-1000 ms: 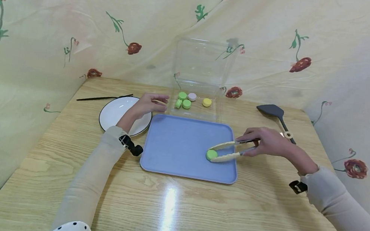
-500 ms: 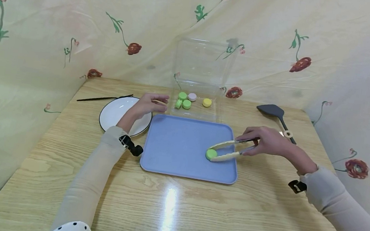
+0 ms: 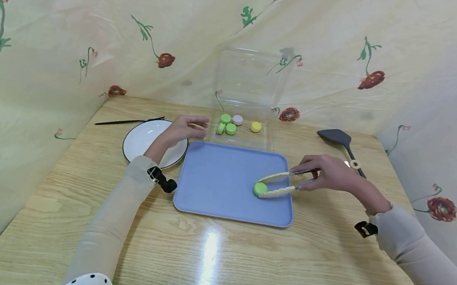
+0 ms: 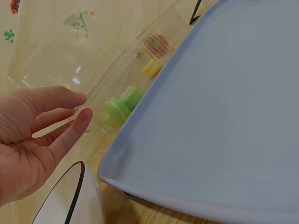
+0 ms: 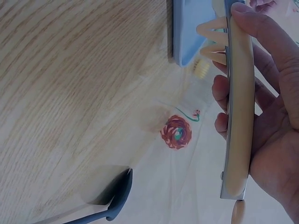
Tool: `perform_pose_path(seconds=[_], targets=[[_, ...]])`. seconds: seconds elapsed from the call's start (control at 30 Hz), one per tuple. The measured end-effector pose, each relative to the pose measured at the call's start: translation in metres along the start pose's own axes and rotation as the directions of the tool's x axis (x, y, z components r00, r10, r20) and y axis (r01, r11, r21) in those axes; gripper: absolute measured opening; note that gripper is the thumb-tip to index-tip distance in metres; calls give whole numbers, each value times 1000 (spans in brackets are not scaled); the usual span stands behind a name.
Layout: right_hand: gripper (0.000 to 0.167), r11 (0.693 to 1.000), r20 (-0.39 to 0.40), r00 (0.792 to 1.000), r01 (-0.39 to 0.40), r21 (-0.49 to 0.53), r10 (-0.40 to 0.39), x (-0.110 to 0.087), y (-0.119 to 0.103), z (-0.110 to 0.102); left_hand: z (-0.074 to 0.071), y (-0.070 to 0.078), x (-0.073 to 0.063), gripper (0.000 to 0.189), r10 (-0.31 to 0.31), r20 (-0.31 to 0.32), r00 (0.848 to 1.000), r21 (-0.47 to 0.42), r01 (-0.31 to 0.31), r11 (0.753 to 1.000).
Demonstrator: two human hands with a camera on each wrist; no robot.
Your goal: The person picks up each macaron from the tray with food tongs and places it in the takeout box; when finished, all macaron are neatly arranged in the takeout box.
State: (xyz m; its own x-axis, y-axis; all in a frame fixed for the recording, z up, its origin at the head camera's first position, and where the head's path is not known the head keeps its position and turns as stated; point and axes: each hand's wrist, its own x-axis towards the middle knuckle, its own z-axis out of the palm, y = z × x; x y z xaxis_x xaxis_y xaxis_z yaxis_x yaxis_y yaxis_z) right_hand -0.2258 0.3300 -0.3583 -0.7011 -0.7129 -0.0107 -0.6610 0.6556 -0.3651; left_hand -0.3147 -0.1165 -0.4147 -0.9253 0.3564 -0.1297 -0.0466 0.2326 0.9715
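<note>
My right hand (image 3: 327, 172) grips a pair of tongs (image 5: 241, 112) with cream-coloured tips and metal arms. The tongs reach over the right side of a blue tray (image 3: 225, 174), one tip on each side of a green macaron (image 3: 260, 189) there. At the left of an opened clear plastic box (image 3: 249, 140), my left hand (image 3: 184, 127) hovers with relaxed fingers, thumb and fingertips right by the box's edge and nothing held. Inside that box lie several green macarons (image 3: 231, 129), a pale lilac one (image 3: 237, 120) and a yellow one (image 3: 256, 127).
A white plate (image 3: 134, 142) with a dark rim lies under my left wrist, a black fork (image 3: 119, 122) behind it. On the right, a dark spatula (image 3: 335, 136) rests on the wooden table (image 3: 149, 255), beyond my right hand. The box lid (image 3: 252, 75) stands upright against the flowered cloth.
The tongs and the green macaron between their tips have shifted slightly left and away from me across the tray. My left hand stays where it was.
</note>
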Motion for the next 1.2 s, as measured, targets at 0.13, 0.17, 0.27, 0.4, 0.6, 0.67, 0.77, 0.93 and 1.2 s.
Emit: perform_pose_path(seconds=[0.13, 0.17, 0.27, 0.4, 0.6, 0.67, 0.77, 0.93, 1.2], targets=[[42, 1000, -16, 1000, 9, 11, -9, 1, 0, -3, 0, 1, 1, 57, -1, -2, 1000, 3, 1, 1000], [41, 1000, -22, 1000, 15, 12, -15, 1, 0, -3, 0, 1, 1, 57, -2, -2, 1000, 2, 2, 1000], [41, 999, -44, 998, 37, 2, -37, 3, -1, -5, 1, 2, 0, 57, -5, -7, 1000, -4, 5, 1000], [40, 998, -72, 996, 56, -27, -58, 5, -2, -8, 1, 4, 0, 56, -2, -8, 1000, 2, 2, 1000], [40, 998, -90, 995, 48, -42, -52, 7, -4, -11, 1, 3, 0, 55, -3, -17, 1000, 1, 3, 1000], [40, 999, -85, 995, 43, -27, -45, 8, -6, -13, 1, 3, 1, 55, -4, -21, 1000, 2, 4, 1000], [40, 999, -79, 996, 47, -5, -47, 9, -8, -14, 2, 3, 0, 55, -6, -25, 1000, 8, 7, 1000], [40, 998, -94, 994, 56, 7, -55, 12, -10, -16, 2, 3, -1, 55, -7, -25, 1000, 6, 7, 1000], [41, 997, -155, 985, 77, -32, -81, 14, -11, -18, 2, 1, 0, 55, -3, -20, 1000, -11, 3, 1000]])
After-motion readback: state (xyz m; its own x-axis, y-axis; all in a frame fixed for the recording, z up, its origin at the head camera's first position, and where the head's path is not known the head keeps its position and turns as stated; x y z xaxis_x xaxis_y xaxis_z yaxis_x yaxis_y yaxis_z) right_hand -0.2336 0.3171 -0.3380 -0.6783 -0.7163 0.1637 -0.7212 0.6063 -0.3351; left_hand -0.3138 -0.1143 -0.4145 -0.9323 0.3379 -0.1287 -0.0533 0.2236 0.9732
